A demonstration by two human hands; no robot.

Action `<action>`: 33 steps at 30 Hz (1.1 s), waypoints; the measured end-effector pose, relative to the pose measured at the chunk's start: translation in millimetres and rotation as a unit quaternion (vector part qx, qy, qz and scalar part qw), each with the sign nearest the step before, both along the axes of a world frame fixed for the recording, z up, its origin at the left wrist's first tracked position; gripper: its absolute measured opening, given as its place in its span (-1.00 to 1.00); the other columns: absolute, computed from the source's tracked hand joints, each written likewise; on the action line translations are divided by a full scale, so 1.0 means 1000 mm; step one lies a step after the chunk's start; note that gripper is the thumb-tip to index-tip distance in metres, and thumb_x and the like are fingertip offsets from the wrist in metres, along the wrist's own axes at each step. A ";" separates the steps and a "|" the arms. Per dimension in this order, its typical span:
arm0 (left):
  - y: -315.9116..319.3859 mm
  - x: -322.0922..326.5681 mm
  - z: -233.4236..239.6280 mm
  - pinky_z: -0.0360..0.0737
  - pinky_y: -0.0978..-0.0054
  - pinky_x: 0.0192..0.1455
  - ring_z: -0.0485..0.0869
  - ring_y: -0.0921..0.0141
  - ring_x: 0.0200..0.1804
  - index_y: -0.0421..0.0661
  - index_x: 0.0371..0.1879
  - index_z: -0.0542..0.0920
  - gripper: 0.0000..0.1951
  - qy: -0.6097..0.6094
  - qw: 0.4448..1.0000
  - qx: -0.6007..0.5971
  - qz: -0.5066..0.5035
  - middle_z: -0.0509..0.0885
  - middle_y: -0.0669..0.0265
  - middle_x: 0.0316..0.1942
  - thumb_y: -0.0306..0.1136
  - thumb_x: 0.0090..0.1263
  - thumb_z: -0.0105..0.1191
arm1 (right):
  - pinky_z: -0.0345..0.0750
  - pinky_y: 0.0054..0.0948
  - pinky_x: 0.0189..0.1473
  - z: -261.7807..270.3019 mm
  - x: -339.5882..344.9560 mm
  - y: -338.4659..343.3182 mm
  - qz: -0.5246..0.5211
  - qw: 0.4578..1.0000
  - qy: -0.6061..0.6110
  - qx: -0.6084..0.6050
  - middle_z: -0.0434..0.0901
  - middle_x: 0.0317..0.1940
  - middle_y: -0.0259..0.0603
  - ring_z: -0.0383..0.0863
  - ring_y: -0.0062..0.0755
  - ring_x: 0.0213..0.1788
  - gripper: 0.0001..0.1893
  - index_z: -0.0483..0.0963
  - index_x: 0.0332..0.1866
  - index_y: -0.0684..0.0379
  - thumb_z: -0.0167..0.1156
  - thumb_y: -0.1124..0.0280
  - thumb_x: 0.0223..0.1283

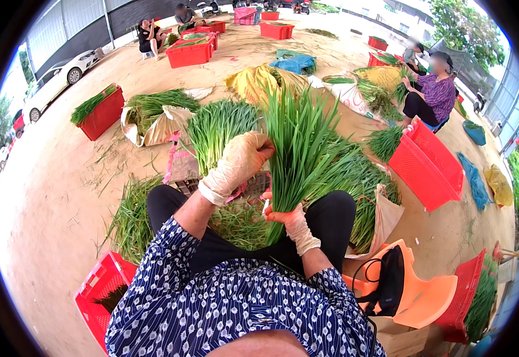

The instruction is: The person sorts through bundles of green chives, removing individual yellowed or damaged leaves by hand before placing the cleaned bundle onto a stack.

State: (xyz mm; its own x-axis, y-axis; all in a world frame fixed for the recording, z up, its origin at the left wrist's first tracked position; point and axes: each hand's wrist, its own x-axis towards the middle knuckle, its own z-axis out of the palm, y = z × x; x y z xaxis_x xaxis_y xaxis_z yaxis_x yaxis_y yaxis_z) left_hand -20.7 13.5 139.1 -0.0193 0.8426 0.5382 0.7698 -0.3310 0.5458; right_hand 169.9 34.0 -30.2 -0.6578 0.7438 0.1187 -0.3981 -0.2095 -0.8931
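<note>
A thick bunch of long green leaves, seemingly garlic chives [293, 165], stands upright before me, tips spread at the top. My right hand [293, 223], in a pale thin glove, is shut around its lower stems. A small white object [266, 206] shows beside that hand's fingers; what it is I cannot tell. My left hand [244, 160], gloved too, has its fingers bent together at the bunch's left edge. Whether they pinch a leaf is unclear. Behind it, a stack of chives [224, 127] rests on a low dark crate [188, 184].
Loose leaves [241, 225] lie between my knees. More chives [362, 196] spill from a sack at right. Red plastic crates [427, 165] [101, 290] stand on both sides, with an orange chair [424, 294] at lower right. A person [436, 91] sits farther off.
</note>
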 end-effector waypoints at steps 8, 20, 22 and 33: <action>-0.018 -0.011 0.011 0.58 0.39 -0.31 0.61 0.40 -0.42 -0.18 -0.30 0.60 -0.84 -0.328 0.931 -0.101 -0.125 0.66 0.32 -0.35 -0.34 0.48 0.15 | 0.67 -0.41 -0.26 -0.002 -0.003 -0.002 -0.049 0.999 -0.011 -0.003 0.69 0.08 -0.21 0.71 -0.44 -0.24 -0.45 0.58 0.15 0.27 0.26 0.85 -0.05; -0.034 0.019 0.052 0.67 0.32 -0.17 0.73 0.13 -0.24 -0.06 -0.05 0.74 -0.77 0.132 0.981 0.139 -0.019 0.73 0.15 -0.25 -0.46 0.31 0.23 | 0.68 -0.46 -0.16 -0.030 -0.009 -0.001 -0.105 0.980 -0.122 0.113 0.76 -0.19 -0.27 0.73 -0.52 -0.24 -0.61 0.62 0.00 0.26 0.39 0.70 -0.01; -0.019 0.015 0.034 0.67 0.25 -0.18 0.74 0.12 -0.19 -0.08 -0.13 0.72 -0.83 0.204 0.973 0.104 -0.022 0.74 0.17 -0.24 -0.47 0.33 0.17 | 0.68 -0.46 -0.13 -0.028 -0.009 -0.002 -0.109 0.979 -0.128 0.113 0.76 -0.23 -0.27 0.74 -0.52 -0.23 -0.62 0.63 0.00 0.28 0.41 0.68 0.00; -0.042 -0.009 0.051 0.43 0.59 -0.36 0.52 0.56 -0.49 -0.12 -0.47 0.61 -0.59 -0.372 0.911 -0.055 -0.171 0.60 0.41 -0.53 -0.01 0.50 0.12 | 0.70 -0.44 -0.11 -0.021 -0.011 -0.006 -0.107 0.980 -0.127 0.108 0.77 -0.24 -0.24 0.75 -0.51 -0.21 -0.65 0.63 -0.04 0.28 0.44 0.66 -0.01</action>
